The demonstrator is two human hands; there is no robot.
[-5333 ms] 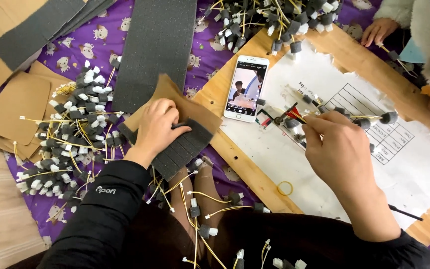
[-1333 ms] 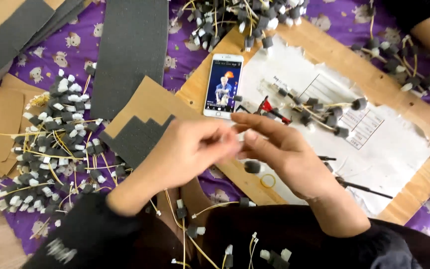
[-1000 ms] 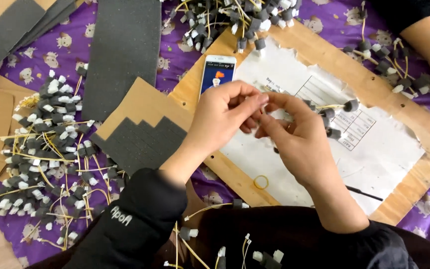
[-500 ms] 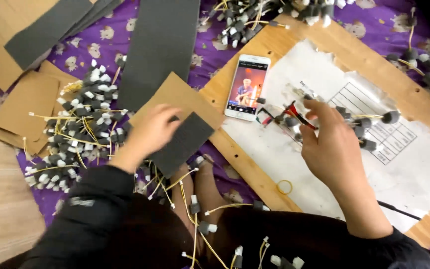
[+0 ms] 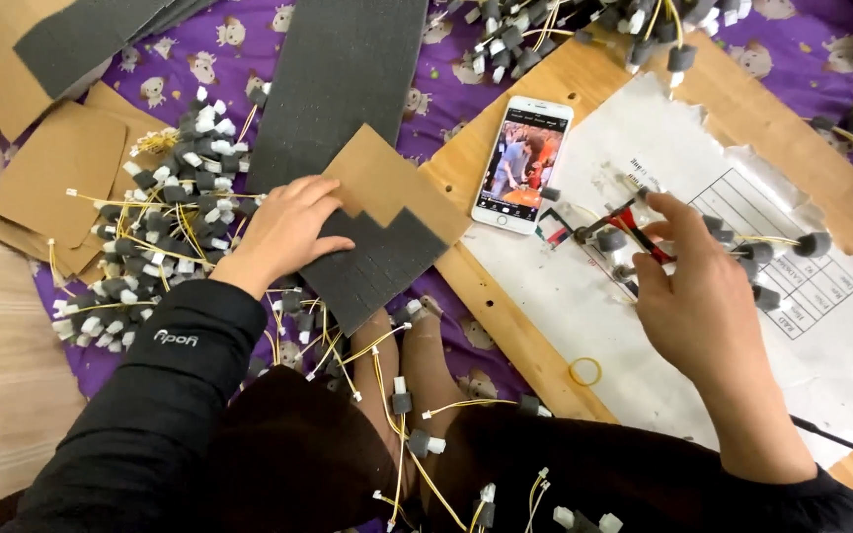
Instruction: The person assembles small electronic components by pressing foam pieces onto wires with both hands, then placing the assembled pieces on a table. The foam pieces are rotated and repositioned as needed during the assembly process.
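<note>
Hands were split: the left hand [image 5: 288, 232] was pressed, fingers spread, on the notched grey foam sheet [image 5: 377, 262], while red-handled pliers [image 5: 624, 222] were pinched in the right hand [image 5: 698, 286] over the paper-covered board [image 5: 683, 385]. Wire-and-foam assembly seemed underway; picking another foam block probably came next.

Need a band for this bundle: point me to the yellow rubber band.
The yellow rubber band lies flat on the white paper sheet, near the wooden board's lower edge, just left of the right hand.
</note>
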